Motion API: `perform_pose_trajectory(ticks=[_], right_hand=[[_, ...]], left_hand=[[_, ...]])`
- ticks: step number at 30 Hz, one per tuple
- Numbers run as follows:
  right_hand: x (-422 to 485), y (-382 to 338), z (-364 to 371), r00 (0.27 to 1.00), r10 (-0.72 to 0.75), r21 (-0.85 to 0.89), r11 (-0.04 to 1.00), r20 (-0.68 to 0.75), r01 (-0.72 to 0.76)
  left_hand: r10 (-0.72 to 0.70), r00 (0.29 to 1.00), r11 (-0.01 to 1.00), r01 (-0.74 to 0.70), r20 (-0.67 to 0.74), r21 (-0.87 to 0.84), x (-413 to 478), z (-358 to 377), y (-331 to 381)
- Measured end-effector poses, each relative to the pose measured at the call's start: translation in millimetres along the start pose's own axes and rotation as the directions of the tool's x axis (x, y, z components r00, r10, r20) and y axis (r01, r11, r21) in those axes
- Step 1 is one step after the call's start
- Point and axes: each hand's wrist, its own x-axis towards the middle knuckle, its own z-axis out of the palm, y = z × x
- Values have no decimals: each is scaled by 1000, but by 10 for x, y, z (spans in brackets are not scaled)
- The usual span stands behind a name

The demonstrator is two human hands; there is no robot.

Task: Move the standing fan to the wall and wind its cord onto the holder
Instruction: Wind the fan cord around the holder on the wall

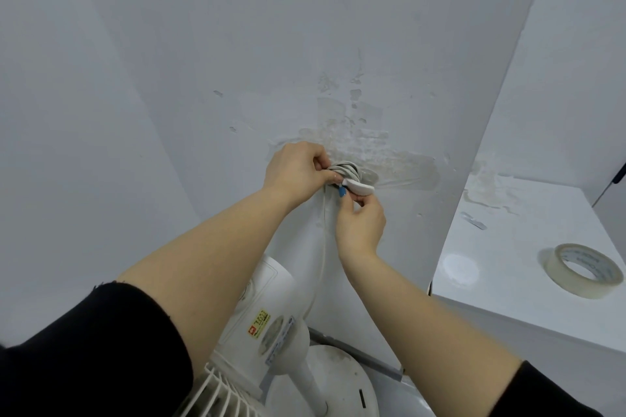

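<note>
- The wall (237,44) fills most of my view; its paint is patchy and peeling around and above the holder.
- The fan (267,315) stands straight below the holder, close against the wall. I see its white motor housing with a yellow sticker, a bit of grille and the round base.
- A white ledge (508,264) runs out to the right of the holder and a little lower.
- My left hand (298,169) is just left of the holder, fingers curled, thumb and fingertips pinching the wound cord at its left edge.
- My right hand (360,223) comes up from just below the holder, thumb and forefinger pinching the underside of its white front flap.
- Both forearms are bare, with black sleeves (84,349) pushed back, well below the holder.
- A roll of tape (584,269) lies flat on the ledge, far right of the holder.
- The cord (345,170) is looped in several grey-white turns round the holder; one strand hangs from it down to the fan.
- The holder (359,188) sits on the wall, between my two hands.
- A small blue bit (342,192) shows just under the holder's left end, at my right thumb tip; I cannot tell what it is.
</note>
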Motion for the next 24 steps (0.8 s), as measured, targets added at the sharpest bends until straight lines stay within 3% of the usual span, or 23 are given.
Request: perform_pose_trajectory(ticks=[4,13,19,24], right_hand=[[-44,11,33,1000,-9,-4,1000,-2,9],[-13,-86,107,978,205,83,975,36,-207],[88,-62,-143,947,210,283,919,241,-276],[53,78,-252,888,192,295,896,418,-332]], left_hand=[[-30,999,999,31,21,-25,29,1,26],[13,1000,999,-14,29,30,30,-6,47],[-15,999,997,18,45,-75,70,-20,-30],[37,994,985,-18,104,-170,106,-76,-65]])
